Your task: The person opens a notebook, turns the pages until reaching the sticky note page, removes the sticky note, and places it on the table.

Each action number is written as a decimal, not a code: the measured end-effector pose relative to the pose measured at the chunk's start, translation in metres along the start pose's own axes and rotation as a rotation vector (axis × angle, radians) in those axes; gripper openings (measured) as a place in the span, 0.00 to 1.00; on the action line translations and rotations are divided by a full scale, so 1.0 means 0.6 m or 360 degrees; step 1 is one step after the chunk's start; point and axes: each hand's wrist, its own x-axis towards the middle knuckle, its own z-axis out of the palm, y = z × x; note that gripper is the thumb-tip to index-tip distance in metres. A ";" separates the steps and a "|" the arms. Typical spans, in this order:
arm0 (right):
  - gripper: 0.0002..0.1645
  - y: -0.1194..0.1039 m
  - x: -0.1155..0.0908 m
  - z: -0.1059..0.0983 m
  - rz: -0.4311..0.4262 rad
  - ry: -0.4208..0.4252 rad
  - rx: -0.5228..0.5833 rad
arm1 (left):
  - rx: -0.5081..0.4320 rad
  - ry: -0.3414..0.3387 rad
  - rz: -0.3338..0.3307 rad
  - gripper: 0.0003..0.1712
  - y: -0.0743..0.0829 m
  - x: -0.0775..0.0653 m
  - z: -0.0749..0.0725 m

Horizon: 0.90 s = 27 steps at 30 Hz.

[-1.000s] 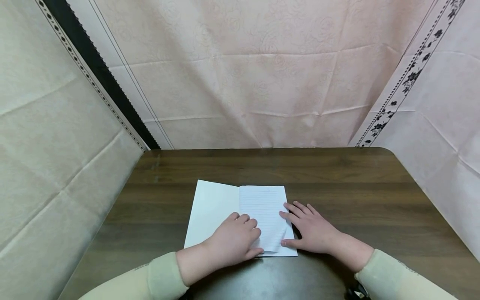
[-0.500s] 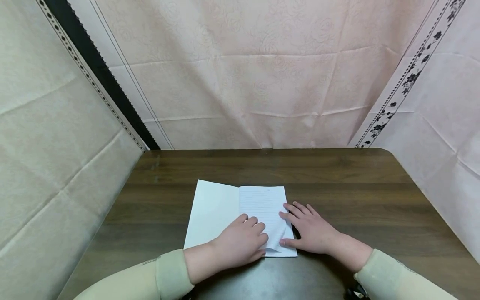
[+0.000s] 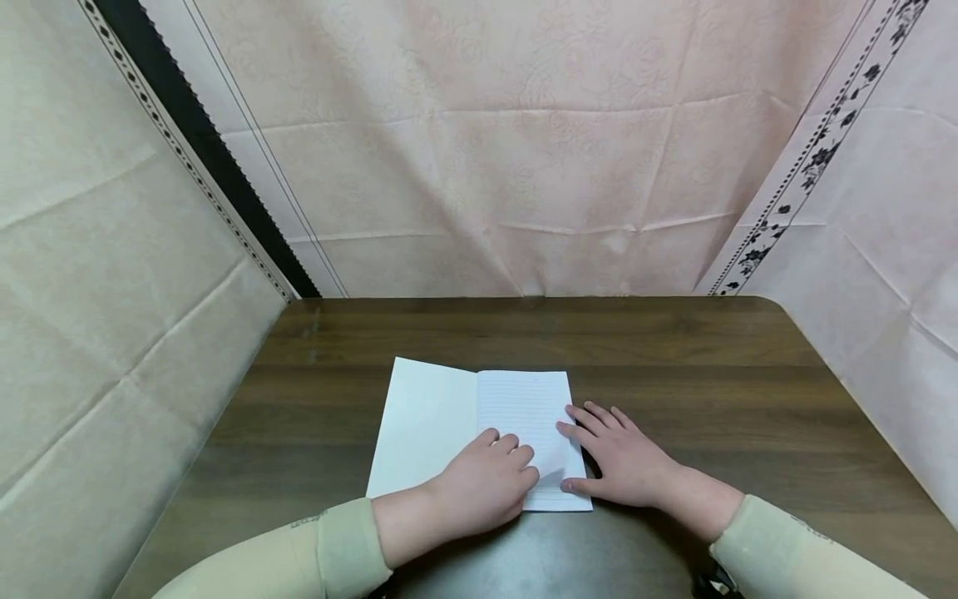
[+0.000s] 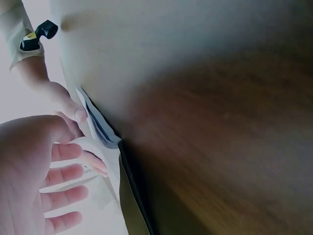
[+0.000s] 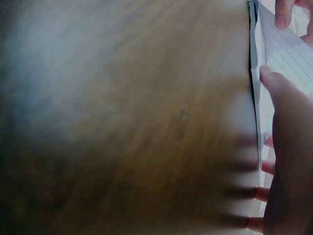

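Observation:
An open notebook lies on the table, its blank white left side (image 3: 422, 416) spread flat and its lined page (image 3: 524, 403) on the right. My left hand (image 3: 490, 482) is over the lower part of the lined page, fingers loosely bent, hiding the lower fold. In the left wrist view the fingers of that left hand (image 4: 61, 181) stand apart above the paper. My right hand (image 3: 617, 457) rests along the notebook's right edge with fingers spread. Its thumb (image 5: 276, 83) touches the page near the lower right corner.
The brown wooden table (image 3: 674, 349) has a rounded far right corner. Pale patterned cloth (image 3: 524, 166) hangs behind it and at both sides. A black device (image 4: 39, 36) sits at the right sleeve cuff.
My left hand has slid a little to the right across the page. The page's lower edge, curled up before, now lies flatter. The right hand stays in place.

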 end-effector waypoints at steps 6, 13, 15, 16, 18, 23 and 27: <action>0.50 0.002 -0.002 0.001 -0.0007 0.0010 -0.0003 | -0.0018 0.0013 -0.0084 0.10 0.007 0.003 -0.002; 0.50 0.004 -0.004 0.003 -0.0013 0.0005 0.0006 | 0.0001 0.0056 -0.0162 0.10 0.011 0.009 -0.003; 0.51 0.005 -0.004 0.005 -0.0008 0.0011 0.0010 | 0.0001 0.0067 -0.0183 0.10 0.010 0.011 -0.003; 0.51 0.005 -0.003 0.005 -0.0004 0.0015 0.0011 | 0.0001 0.0073 -0.0197 0.10 0.010 0.012 -0.003; 0.52 0.005 -0.004 0.006 0.0008 0.0027 0.0022 | -0.0006 0.0087 -0.0231 0.11 0.009 0.014 -0.004; 0.57 0.005 -0.003 0.011 0.0054 0.0052 0.0050 | -0.0060 0.0122 -0.0339 0.12 0.004 0.018 -0.006; 0.60 0.004 -0.004 0.014 0.0086 0.0058 0.0046 | -0.0089 0.0150 -0.0421 0.14 -0.003 0.021 -0.010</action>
